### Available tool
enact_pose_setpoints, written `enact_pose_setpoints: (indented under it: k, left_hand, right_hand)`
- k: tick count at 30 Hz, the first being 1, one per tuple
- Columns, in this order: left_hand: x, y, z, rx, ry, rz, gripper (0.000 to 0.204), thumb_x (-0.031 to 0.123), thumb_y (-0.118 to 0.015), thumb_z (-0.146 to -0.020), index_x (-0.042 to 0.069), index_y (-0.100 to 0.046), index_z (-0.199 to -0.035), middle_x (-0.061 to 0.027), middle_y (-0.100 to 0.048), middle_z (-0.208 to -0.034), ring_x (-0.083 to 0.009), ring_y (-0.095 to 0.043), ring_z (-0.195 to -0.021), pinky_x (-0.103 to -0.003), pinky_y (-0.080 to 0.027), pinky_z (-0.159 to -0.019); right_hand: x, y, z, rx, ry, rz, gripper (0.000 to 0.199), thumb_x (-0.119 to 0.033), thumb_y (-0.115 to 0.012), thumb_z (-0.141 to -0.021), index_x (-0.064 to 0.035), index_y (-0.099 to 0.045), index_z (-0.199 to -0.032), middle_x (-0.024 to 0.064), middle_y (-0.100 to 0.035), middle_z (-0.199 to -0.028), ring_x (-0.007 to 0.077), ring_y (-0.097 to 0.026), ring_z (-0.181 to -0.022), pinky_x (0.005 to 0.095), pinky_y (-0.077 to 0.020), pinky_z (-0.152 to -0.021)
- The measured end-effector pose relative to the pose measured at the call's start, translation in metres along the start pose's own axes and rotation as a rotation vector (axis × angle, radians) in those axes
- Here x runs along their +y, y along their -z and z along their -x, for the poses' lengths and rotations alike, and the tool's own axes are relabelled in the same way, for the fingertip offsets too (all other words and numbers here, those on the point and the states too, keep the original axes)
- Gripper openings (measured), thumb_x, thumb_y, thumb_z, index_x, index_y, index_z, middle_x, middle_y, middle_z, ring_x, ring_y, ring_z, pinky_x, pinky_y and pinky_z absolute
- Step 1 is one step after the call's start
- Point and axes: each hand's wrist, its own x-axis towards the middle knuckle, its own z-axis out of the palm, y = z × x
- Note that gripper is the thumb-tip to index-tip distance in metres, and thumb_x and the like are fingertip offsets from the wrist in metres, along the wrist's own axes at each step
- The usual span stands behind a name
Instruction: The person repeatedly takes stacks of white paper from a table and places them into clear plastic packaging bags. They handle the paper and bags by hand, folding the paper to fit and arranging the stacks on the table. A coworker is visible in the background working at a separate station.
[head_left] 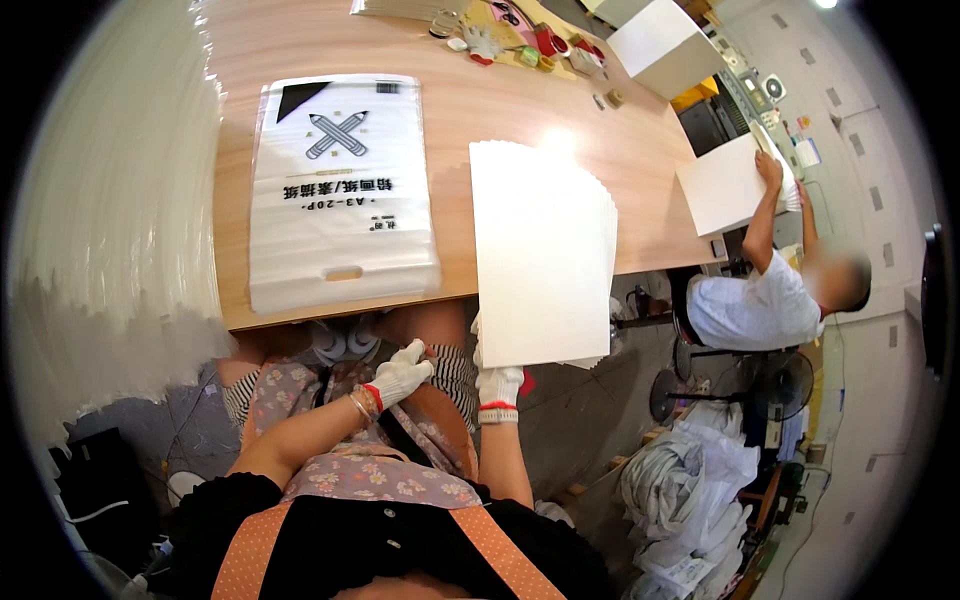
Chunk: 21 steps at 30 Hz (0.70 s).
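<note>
"Orange dotted straps (255, 550) cross the wearer's chest closest to the lens. Where's the paper?"

"Just past the lap. That white paper stack (540, 250) lies partly over the table (450, 110), its near end jutting beyond the edge and its right side fanned out."

"And the hands?"

"Apart, both in white gloves. The right hand (500, 385) is at the stack's near edge, partly hidden beneath it, so I can't tell how firmly it grips. The left hand (400, 377) is above the lap with its fingers together; whether anything sits inside, I can't tell."

"What's beside the stack?"

"To its left, well apart, a printed bag (345, 215) lies flat, showing crossed pencils and a handle slot. Farther left hang clear plastic sheets (115, 200)."

"Anything across the table?"

"Scissors (506, 13) and a loose glove (484, 43) at the far side, near a big white block (662, 45). Off right, a co-worker (755, 305) in a pale shirt has both hands at another white pile (720, 190)."
</note>
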Motion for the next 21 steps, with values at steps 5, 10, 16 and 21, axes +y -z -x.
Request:
enact_pose_setpoints:
  k: [5, 10, 16, 21]
  left_hand:
    - [0.018, -0.057, -0.055, -0.091, 0.269, 1.181, 0.028, 0.026, -0.047, -0.092, 0.003, -0.05, -0.109, -0.0127, -0.057, -0.11, -0.0241, -0.058, -0.1, -0.04, -0.048, -0.088]
    - [0.026, -0.083, -0.151, -0.12, 0.388, 1.411, 0.035, 0.032, -0.049, -0.092, 0.004, -0.051, -0.113, -0.0106, -0.057, -0.11, -0.023, -0.057, -0.101, -0.037, -0.048, -0.084]
    - [0.052, -0.066, -0.106, -0.218, 0.079, 1.31, 0.078, 0.065, -0.037, -0.088, 0.011, -0.027, -0.142, -0.008, -0.031, -0.145, -0.0228, -0.03, -0.132, -0.038, -0.028, -0.106]
    - [0.056, -0.059, -0.093, -0.424, -0.065, 1.277, 0.091, 0.073, -0.041, -0.078, 0.009, -0.027, -0.141, -0.0074, -0.032, -0.144, -0.0232, -0.033, -0.13, -0.039, -0.031, -0.106]
  right_hand:
    - [-0.026, 0.005, 0.0, -0.07, -0.304, -0.315, 0.03, -0.026, -0.055, -0.088, -0.0038, -0.055, -0.108, 0.0104, -0.062, -0.087, 0.019, -0.059, -0.065, 0.0265, -0.0485, -0.051]
    - [-0.01, 0.011, 0.01, 0.043, -0.401, -0.582, 0.033, -0.025, -0.043, -0.095, -0.0009, -0.05, -0.116, 0.0112, -0.059, -0.108, 0.0253, -0.059, -0.089, 0.0356, -0.052, -0.071]
    - [-0.013, 0.003, 0.013, 0.144, -0.544, -0.854, 0.037, -0.021, -0.049, -0.093, 0.0009, -0.046, -0.123, 0.0122, -0.057, -0.113, 0.0266, -0.059, -0.096, 0.0359, -0.0516, -0.08]
    - [-0.025, 0.016, 0.021, -0.182, -0.294, -0.239, 0.045, -0.026, -0.052, -0.092, -0.0004, -0.042, -0.129, 0.0142, -0.055, -0.119, 0.0272, -0.058, -0.101, 0.0374, -0.0509, -0.082]
